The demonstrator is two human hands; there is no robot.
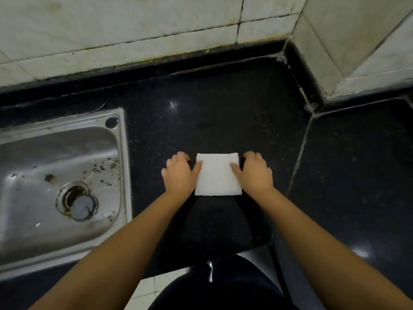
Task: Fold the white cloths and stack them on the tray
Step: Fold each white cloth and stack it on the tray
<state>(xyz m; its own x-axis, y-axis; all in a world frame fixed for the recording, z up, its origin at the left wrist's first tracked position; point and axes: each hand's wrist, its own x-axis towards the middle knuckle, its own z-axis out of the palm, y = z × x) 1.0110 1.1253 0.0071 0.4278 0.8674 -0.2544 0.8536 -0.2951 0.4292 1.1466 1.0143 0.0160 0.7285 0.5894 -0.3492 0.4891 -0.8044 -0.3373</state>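
On the dark tabletop (223, 113), right of the sink (62, 175), 1 folded white cloth (218, 175) lies flat and square. Left hand (181, 173) and right hand (254, 172) flank it, thumbs on its side edges; fingers curled at the far corners, whether pinching cannot tell. Step looks like finishing the fold; next likely lift to tray. No tray or other cloths in view.
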